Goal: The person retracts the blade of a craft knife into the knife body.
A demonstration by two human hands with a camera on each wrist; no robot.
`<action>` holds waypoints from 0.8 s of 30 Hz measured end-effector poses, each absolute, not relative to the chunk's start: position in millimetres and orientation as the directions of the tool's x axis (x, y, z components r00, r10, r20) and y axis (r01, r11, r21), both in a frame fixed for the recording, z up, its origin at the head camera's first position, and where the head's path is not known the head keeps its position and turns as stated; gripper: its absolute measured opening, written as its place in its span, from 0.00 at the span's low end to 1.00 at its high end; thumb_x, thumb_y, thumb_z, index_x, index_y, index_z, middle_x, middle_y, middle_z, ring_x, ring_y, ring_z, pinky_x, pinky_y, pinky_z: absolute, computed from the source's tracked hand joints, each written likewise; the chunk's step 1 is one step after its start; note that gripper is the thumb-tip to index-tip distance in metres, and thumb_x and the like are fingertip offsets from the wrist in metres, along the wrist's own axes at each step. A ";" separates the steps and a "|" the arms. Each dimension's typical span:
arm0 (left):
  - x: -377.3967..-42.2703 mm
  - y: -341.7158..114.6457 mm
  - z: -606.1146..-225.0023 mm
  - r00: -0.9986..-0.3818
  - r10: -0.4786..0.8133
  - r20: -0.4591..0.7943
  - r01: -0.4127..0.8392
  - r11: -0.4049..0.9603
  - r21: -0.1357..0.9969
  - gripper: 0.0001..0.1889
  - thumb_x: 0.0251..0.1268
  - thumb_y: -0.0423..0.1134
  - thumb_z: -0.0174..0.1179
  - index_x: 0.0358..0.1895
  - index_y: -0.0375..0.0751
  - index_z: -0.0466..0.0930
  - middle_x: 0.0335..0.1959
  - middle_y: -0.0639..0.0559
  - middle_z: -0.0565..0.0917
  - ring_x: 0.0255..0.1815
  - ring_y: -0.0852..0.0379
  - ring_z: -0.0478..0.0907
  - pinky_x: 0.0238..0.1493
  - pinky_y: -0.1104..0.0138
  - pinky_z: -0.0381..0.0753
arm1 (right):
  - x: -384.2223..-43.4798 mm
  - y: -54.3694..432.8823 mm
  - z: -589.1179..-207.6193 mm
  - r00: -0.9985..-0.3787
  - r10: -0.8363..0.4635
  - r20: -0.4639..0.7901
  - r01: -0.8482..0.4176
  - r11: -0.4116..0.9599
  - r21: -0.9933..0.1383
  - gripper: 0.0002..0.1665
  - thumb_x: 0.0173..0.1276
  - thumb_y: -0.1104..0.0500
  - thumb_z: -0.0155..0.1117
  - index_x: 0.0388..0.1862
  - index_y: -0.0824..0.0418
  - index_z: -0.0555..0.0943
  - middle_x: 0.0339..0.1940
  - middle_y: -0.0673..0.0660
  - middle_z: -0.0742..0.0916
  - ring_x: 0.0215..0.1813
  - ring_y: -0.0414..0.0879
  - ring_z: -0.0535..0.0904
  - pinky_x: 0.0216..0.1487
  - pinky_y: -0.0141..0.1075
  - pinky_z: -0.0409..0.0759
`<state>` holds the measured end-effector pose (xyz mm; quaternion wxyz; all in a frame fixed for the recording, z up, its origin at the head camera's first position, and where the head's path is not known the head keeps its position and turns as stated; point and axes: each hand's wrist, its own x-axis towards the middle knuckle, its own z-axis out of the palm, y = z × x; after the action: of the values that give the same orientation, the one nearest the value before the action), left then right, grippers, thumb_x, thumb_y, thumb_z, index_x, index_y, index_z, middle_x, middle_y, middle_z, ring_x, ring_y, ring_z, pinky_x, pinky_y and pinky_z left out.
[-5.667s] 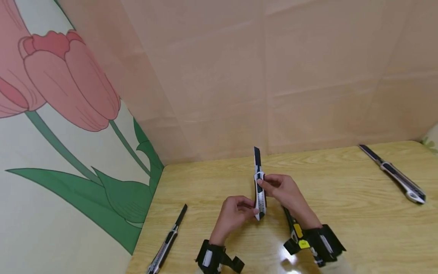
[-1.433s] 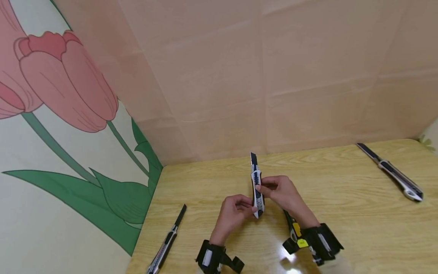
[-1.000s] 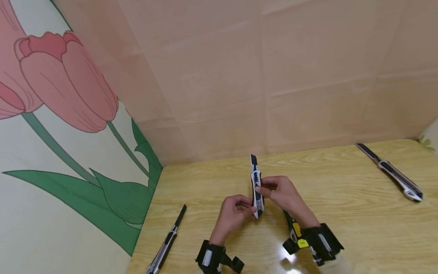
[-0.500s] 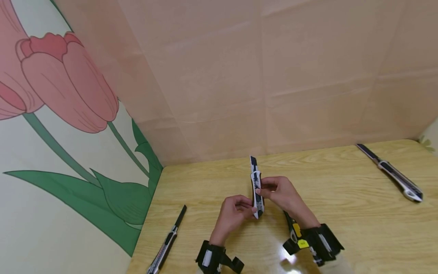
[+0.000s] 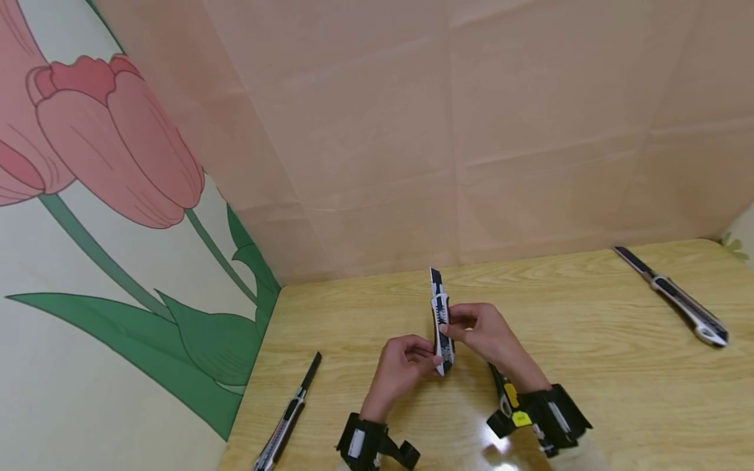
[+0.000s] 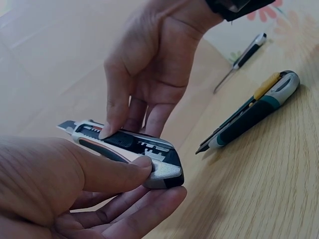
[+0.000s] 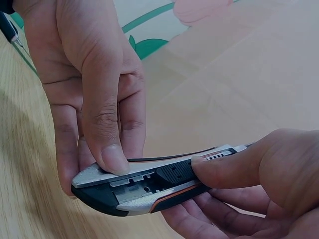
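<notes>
Both hands hold a silver-and-black utility knife (image 5: 443, 347) in the middle of the head view, its short length of exposed blade (image 5: 436, 279) pointing away. My left hand (image 5: 400, 363) pinches the butt end between thumb and fingers. Further forward, my right hand (image 5: 491, 333) grips the handle from the right side. In the right wrist view its thumb (image 7: 224, 167) presses at the front end of the black slider (image 7: 174, 173). Orange trim lines the handle. The right hand's fingers are partly hidden behind the knife.
On the wooden table (image 5: 365, 307) lie a silver-and-black utility knife (image 5: 283, 428) at the left and another knife (image 5: 686, 307) at the far right. A green-and-yellow utility knife (image 6: 249, 114) lies beneath the right forearm. A peach-coloured sheet (image 5: 377, 144) hangs behind.
Since the earliest frame, the right thumb has slid back along the handle and less blade sticks out. The held knife has shifted slightly left. In the last half second almost nothing moves.
</notes>
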<state>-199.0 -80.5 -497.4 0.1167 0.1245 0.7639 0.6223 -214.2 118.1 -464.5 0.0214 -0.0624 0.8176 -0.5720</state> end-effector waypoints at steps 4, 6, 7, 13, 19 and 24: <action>-199.2 -80.2 -498.3 -0.942 0.335 -0.014 0.055 0.195 0.979 0.07 0.61 0.28 0.71 0.42 0.33 0.86 0.35 0.47 0.88 0.32 0.57 0.86 0.37 0.58 0.89 | -214.3 118.5 -464.8 -0.991 -0.131 0.037 -0.079 0.328 -0.941 0.14 0.66 0.64 0.73 0.50 0.68 0.86 0.42 0.59 0.89 0.45 0.49 0.83 0.41 0.35 0.80; -199.3 -79.9 -498.7 -0.943 0.331 -0.013 0.055 0.194 0.979 0.07 0.61 0.27 0.71 0.42 0.33 0.86 0.34 0.48 0.88 0.32 0.57 0.86 0.36 0.59 0.89 | -214.4 118.8 -465.2 -0.989 -0.138 0.046 -0.088 0.322 -0.942 0.14 0.66 0.65 0.73 0.49 0.68 0.85 0.41 0.59 0.89 0.43 0.50 0.83 0.40 0.35 0.80; -199.4 -79.8 -498.9 -0.944 0.330 -0.011 0.057 0.196 0.979 0.07 0.61 0.27 0.71 0.42 0.33 0.86 0.34 0.48 0.88 0.32 0.57 0.86 0.36 0.60 0.89 | -214.4 119.0 -465.4 -0.988 -0.142 0.052 -0.096 0.321 -0.942 0.14 0.65 0.66 0.73 0.50 0.68 0.85 0.41 0.59 0.89 0.43 0.50 0.83 0.40 0.35 0.80; -199.0 -79.7 -499.2 -0.945 0.327 -0.001 0.072 0.210 0.975 0.08 0.61 0.27 0.71 0.42 0.32 0.86 0.35 0.48 0.87 0.32 0.58 0.86 0.34 0.67 0.87 | -214.1 119.9 -465.8 -0.984 -0.164 0.076 -0.126 0.323 -0.938 0.15 0.65 0.66 0.73 0.51 0.68 0.85 0.39 0.58 0.88 0.42 0.51 0.83 0.38 0.34 0.79; -198.7 -79.9 -499.2 -0.948 0.318 0.021 0.096 0.221 0.970 0.07 0.61 0.29 0.71 0.42 0.34 0.86 0.35 0.47 0.87 0.32 0.59 0.85 0.34 0.68 0.87 | -214.0 119.8 -466.3 -0.985 -0.155 0.076 -0.123 0.318 -0.940 0.16 0.66 0.64 0.73 0.51 0.68 0.85 0.40 0.58 0.89 0.43 0.50 0.83 0.40 0.34 0.80; -198.4 -81.7 -496.5 -0.963 0.267 0.027 0.102 0.271 0.957 0.06 0.61 0.31 0.73 0.40 0.39 0.88 0.33 0.54 0.87 0.31 0.61 0.85 0.36 0.70 0.85 | -216.4 118.6 -469.7 -0.989 -0.128 0.076 -0.115 0.327 -0.938 0.16 0.66 0.60 0.75 0.50 0.66 0.86 0.42 0.58 0.90 0.45 0.49 0.85 0.43 0.36 0.81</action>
<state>-198.4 -81.7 -496.5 0.0697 0.1160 0.7941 0.5925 -216.4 118.6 -469.7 0.0061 -0.0746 0.8145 -0.5753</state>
